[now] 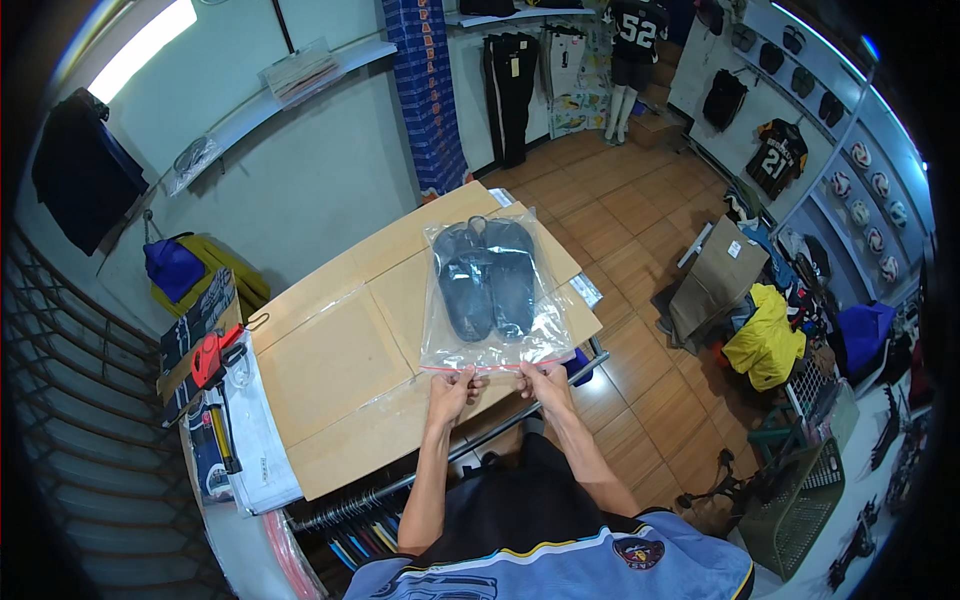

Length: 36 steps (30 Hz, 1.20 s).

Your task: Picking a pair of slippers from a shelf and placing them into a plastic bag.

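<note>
A pair of dark slide sandals (487,281) lies inside a clear plastic zip bag (551,330) on a flattened cardboard sheet (322,360) that covers the table. The bag's red zip edge faces me. My left hand (453,393) pinches this edge near its middle-left, thumb and fingers together. Further right along the same edge, my right hand (546,384) pinches it too. Whether the zip is closed all the way cannot be told.
At the table's left end lie a red tagging or tape tool (214,356), a yellow cutter (222,439) and white plastic bags (262,442). A metal rail (495,427) with hangers runs along the near edge. Clothes and a cardboard piece (716,277) are piled on the right, beside a green basket (795,510).
</note>
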Motion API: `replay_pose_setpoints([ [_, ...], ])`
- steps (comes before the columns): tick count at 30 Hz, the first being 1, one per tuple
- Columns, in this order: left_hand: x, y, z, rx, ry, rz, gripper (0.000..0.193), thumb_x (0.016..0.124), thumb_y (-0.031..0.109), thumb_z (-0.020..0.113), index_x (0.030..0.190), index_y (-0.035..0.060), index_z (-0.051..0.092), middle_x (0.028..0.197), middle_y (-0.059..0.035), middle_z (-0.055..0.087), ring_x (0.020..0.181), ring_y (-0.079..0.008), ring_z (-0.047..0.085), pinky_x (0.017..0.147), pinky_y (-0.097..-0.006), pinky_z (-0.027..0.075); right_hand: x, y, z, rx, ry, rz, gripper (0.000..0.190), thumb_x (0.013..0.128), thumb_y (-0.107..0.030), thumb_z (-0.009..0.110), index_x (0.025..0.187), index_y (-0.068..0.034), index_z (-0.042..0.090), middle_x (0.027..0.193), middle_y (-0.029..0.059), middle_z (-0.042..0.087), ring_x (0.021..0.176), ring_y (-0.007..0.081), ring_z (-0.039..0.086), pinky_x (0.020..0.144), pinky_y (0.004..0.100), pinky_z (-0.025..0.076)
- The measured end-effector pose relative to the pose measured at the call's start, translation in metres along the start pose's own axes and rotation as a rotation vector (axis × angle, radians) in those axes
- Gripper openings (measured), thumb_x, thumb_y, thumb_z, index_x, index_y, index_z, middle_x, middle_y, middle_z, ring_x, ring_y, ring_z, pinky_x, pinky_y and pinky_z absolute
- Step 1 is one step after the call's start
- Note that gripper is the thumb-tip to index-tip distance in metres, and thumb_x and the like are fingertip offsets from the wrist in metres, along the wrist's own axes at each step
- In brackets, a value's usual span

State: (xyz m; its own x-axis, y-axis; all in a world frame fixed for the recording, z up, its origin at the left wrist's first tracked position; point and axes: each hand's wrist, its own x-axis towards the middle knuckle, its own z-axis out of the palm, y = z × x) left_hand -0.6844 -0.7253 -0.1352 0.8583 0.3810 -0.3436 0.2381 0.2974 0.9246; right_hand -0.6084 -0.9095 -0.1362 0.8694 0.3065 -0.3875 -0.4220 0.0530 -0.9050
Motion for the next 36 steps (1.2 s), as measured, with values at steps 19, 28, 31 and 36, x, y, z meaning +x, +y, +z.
replay_pose_setpoints([
  [19,0.009,0.003,-0.056,0.160,0.307,0.283,0.040,0.089,0.019,0.070,0.114,-0.0077,0.055,0.096,-0.0155,0.066,0.082,-0.0164,0.063,0.070,-0.0277,0.052,0.011,-0.015,-0.037,-0.054,0.294,-0.093,0.044,0.084,-0.027,0.075,0.107,0.006,0.058,0.089,0.0138,0.068,0.075,0.0166,0.068,0.054,0.0246,0.052],
  [28,0.066,0.050,-0.064,0.297,0.206,0.307,0.061,0.084,0.017,0.075,0.126,-0.0098,0.041,0.113,-0.0219,0.059,0.099,-0.0250,0.061,0.085,-0.0344,0.052,0.078,-0.061,-0.042,-0.386,0.222,-0.305,0.060,0.076,-0.026,0.080,0.116,0.009,0.053,0.101,0.0235,0.068,0.092,0.0266,0.068,0.079,0.0340,0.053],
  [31,0.092,0.048,-0.053,0.270,0.122,0.260,0.061,0.080,0.017,0.077,0.124,-0.0092,0.044,0.110,-0.0209,0.062,0.098,-0.0245,0.063,0.084,-0.0338,0.052,0.095,-0.059,-0.021,-0.665,0.210,-0.385,0.072,0.071,-0.031,0.082,0.120,0.010,0.051,0.109,0.0268,0.065,0.103,0.0360,0.065,0.088,0.0390,0.051],
  [36,0.104,0.042,-0.027,0.419,0.155,0.289,0.058,0.076,0.014,0.079,0.120,-0.0083,0.048,0.101,-0.0182,0.066,0.091,-0.0222,0.065,0.081,-0.0325,0.053,0.107,-0.038,-0.017,-0.714,0.302,-0.453,0.068,0.067,-0.029,0.085,0.115,0.010,0.058,0.106,0.0222,0.066,0.099,0.0312,0.065,0.089,0.0386,0.049],
])
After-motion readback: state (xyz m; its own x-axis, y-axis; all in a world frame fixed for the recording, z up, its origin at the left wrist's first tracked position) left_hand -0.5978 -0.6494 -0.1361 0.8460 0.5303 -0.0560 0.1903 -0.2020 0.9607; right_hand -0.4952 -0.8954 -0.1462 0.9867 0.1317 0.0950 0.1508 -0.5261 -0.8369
